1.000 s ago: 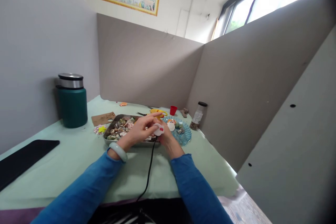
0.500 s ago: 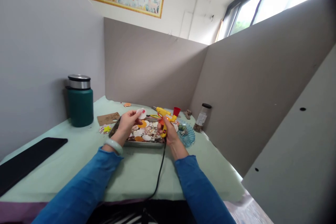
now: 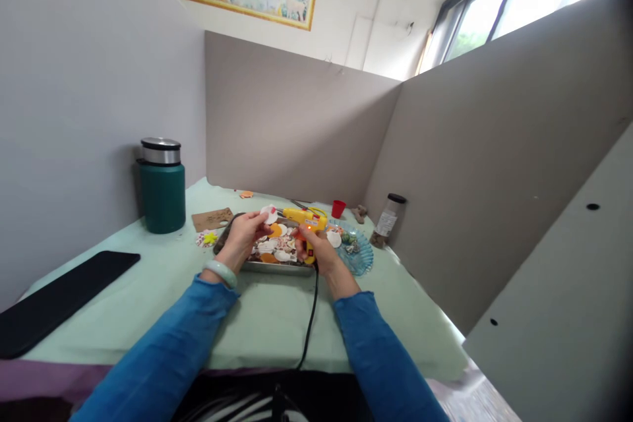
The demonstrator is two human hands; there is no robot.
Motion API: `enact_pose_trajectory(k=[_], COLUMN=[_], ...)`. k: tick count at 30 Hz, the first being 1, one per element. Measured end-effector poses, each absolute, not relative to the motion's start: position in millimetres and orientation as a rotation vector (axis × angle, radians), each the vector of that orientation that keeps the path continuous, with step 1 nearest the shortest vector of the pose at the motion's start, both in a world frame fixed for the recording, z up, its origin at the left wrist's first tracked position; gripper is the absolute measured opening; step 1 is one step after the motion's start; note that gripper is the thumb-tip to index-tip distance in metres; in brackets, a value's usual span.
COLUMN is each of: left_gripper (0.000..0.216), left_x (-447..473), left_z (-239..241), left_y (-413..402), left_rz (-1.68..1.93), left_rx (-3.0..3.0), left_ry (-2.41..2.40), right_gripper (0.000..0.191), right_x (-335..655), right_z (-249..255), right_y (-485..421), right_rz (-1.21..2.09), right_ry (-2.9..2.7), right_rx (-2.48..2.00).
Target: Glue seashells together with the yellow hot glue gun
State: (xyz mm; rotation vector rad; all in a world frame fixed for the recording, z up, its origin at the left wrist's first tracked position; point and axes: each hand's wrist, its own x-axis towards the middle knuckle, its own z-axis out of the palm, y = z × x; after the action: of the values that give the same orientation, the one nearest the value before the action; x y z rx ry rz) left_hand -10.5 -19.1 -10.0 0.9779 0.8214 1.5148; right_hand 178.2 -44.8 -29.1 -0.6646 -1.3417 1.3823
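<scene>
compared with half a second ago, the yellow hot glue gun (image 3: 302, 216) has tipped to a more level pose, and its metal nozzle now sits right beside the white disc (image 3: 270, 212); whether the two touch is too small to tell. the right hand (image 3: 319, 247) wraps the gun's handle, fingers curled around it, with a small orange light and a red switch showing near the grip. the black cord (image 3: 310, 323) hangs from the bottom of that handle toward the front edge of the table. the left hand (image 3: 246, 234), a pale green bangle (image 3: 221, 272) at its wrist, pinches the disc between thumb and fingertips, the red patch on the disc facing up near the nozzle. below both grips lies a metal tray (image 3: 281, 268) of mixed seashells (image 3: 281, 255), white and orange ones among them. just right of the gun hand is a scalloped blue plate (image 3: 366, 262) bearing more pieces; past it stand a red cup (image 3: 338, 209) and, farther right, a black-lidded jar (image 3: 388, 222). left of the pinching hand are a yellow star (image 3: 210, 238), a brown board (image 3: 210, 219) and, farther off, a dark green flask (image 3: 163, 198).
</scene>
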Motion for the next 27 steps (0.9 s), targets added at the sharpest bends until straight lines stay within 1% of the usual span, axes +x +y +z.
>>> enact_pose_trajectory(k=[9,27], left_gripper=[0.031,0.041], left_x=[-10.5,-5.6], left_z=[-9.3,-13.4], left_y=[-22.3,-27.4], left_rz=[1.523,1.481], left_rx=[0.910,1.084], left_ry=[0.786,0.909], right_gripper=[0.039,0.039], right_x=[177.5,176.8], right_z=[-27.9,-27.7], right_y=[-44.8,-43.9], right_rz=[1.377,1.349], right_ry=[-1.340,-1.301], right_rx=[-0.720,-0.744])
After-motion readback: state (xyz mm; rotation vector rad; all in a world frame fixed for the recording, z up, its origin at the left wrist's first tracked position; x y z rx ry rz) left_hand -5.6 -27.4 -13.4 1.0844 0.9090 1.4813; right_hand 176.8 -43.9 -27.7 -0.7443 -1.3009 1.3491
